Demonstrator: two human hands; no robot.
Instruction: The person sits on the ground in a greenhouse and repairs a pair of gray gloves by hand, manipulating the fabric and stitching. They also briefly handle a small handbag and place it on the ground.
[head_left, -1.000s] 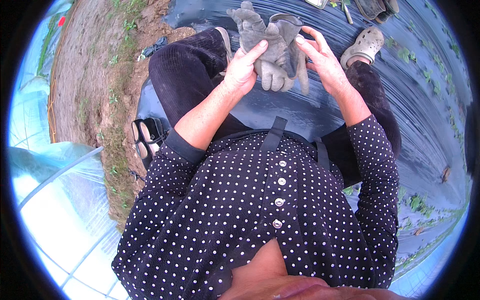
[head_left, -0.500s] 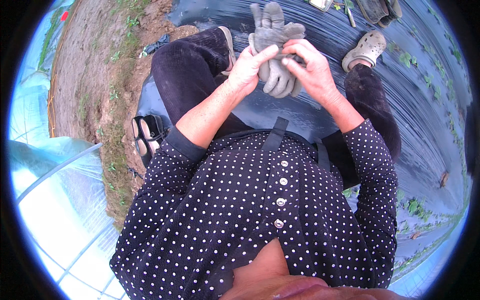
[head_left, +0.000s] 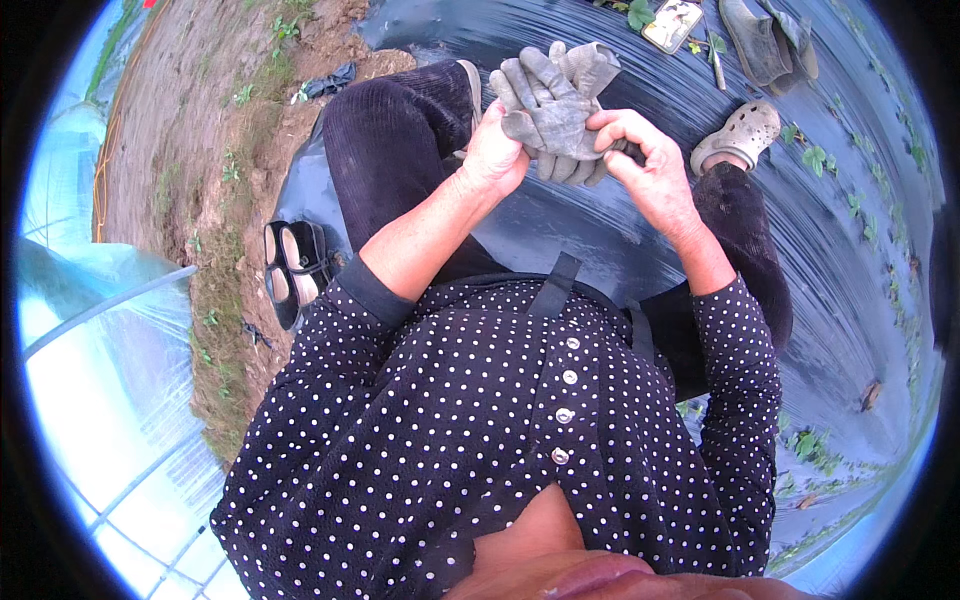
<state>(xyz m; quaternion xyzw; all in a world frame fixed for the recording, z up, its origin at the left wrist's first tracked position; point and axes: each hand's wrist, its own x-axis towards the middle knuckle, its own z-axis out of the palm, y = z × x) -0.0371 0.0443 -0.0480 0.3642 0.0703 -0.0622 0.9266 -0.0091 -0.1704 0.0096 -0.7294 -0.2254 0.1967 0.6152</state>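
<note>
I hold a bundle of grey work gloves (head_left: 555, 110) in front of me with both hands. My left hand (head_left: 492, 155) grips the bundle from the left side at its lower edge. My right hand (head_left: 645, 165) clasps it from the right, fingers curled over the cuffs. The glove fingers point up and away from me. Below the hands are my legs in dark trousers and my dark shirt with white dots.
Black plastic sheeting (head_left: 600, 250) covers the ground under me, with small green plants (head_left: 810, 160) in holes at the right. A beige clog (head_left: 740, 135) is on my right foot. A pair of black shoes (head_left: 290, 270) lies on bare soil at the left. A flat phone-like object (head_left: 675, 22) and dark boots (head_left: 765, 40) lie far ahead.
The gloves were held loosely a second ago; both hands have since closed around them and gathered them into a tighter bundle, which shifted slightly right.
</note>
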